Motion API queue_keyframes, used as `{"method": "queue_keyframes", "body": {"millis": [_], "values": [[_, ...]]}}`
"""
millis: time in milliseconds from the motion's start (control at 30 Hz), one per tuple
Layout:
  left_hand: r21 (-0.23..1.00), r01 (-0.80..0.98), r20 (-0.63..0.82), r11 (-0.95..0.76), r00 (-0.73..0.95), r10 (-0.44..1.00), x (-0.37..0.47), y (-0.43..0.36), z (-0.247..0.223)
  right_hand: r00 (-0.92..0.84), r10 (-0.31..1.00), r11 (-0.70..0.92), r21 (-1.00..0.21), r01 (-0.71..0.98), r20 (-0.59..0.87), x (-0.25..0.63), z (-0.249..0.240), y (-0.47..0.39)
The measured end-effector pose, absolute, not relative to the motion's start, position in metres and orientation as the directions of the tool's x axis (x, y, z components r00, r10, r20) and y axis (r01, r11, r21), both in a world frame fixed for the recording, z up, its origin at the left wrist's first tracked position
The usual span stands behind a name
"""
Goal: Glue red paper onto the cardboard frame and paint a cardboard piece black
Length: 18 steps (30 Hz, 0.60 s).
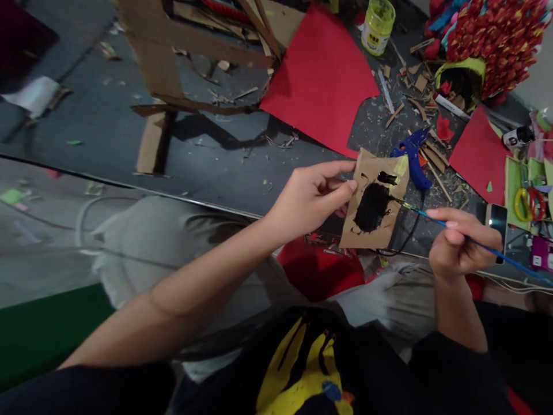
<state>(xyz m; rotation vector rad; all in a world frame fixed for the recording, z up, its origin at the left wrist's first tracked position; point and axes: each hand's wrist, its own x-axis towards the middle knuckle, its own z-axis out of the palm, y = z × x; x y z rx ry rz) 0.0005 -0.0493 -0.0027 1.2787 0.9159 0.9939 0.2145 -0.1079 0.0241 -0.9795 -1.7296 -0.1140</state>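
Note:
My left hand [317,193] pinches the left edge of a small piece of brown cardboard [395,222], holding it tilted over the table's front edge. A large black paint patch [372,207] covers its middle, with a smaller black smear above it. Between the thumb and fingers of my right hand [464,242] is a thin blue paintbrush [440,222]. Its dark tip touches the right side of the black patch. Just behind the cardboard lies a blue hot glue gun [412,155], partly hidden by it.
Red sheets [322,80] and a cut cardboard frame [158,57] lie on the grey table [216,161]. A yellow paint jar [378,26] stands at the back. Scraps and sticks litter the right side, near scissors [529,204] and a phone [496,222]. A red petalled object [501,43] sits behind.

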Motion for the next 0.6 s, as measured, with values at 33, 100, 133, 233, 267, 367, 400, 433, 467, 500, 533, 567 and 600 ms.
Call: {"method": "queue_keyframes", "body": {"millis": [33,100,133,233,267,367,400,433,467,500,533,567,600], "values": [[0.997,-0.072,0.003,0.022,0.319,0.948,0.0,-0.049,-0.002,-0.074,0.533,0.666,-0.364,0.652,0.843,0.215,0.025,-0.109],[0.998,-0.06,0.003,0.017,0.318,0.948,0.0,-0.049,0.0,-0.106,0.5,0.69,-0.321,0.648,0.86,0.215,0.026,-0.111],[0.998,-0.055,0.003,0.015,0.314,0.949,0.0,-0.05,0.001,-0.132,0.476,0.704,-0.288,0.649,0.869,0.214,0.027,-0.112],[0.999,-0.043,0.004,0.008,0.284,0.959,-0.001,-0.05,0.002,-0.264,0.432,0.742,-0.174,0.647,0.862,0.211,0.028,-0.114],[0.999,-0.044,0.009,0.003,0.27,0.963,-0.001,-0.05,0.001,-0.316,0.434,0.752,-0.147,0.642,0.844,0.21,0.029,-0.114],[0.999,-0.046,0.015,-0.004,0.24,0.971,-0.001,-0.049,-0.001,-0.455,0.456,0.784,-0.103,0.612,0.765,0.209,0.031,-0.116],[0.999,-0.05,0.014,-0.003,0.231,0.973,-0.001,-0.048,-0.001,-0.483,0.455,0.795,-0.096,0.599,0.748,0.209,0.031,-0.117],[0.998,-0.055,0.013,-0.001,0.223,0.975,-0.001,-0.048,-0.001,-0.504,0.453,0.804,-0.093,0.587,0.736,0.209,0.032,-0.117],[0.998,-0.061,0.013,0.0,0.214,0.977,-0.001,-0.047,-0.001,-0.52,0.452,0.813,-0.095,0.574,0.725,0.21,0.032,-0.118],[0.998,-0.065,0.014,0.0,0.203,0.979,-0.001,-0.047,-0.001,-0.528,0.453,0.819,-0.101,0.565,0.719,0.21,0.031,-0.118],[0.998,-0.068,0.016,-0.003,0.191,0.982,-0.001,-0.046,-0.001,-0.534,0.456,0.822,-0.107,0.559,0.712,0.21,0.031,-0.118],[0.998,-0.069,0.021,-0.009,0.176,0.984,-0.001,-0.046,-0.001,-0.535,0.462,0.823,-0.116,0.557,0.707,0.209,0.031,-0.119],[0.997,-0.07,0.027,-0.016,0.161,0.987,-0.002,-0.045,0.0,-0.535,0.468,0.822,-0.124,0.555,0.703,0.209,0.031,-0.119]]}}
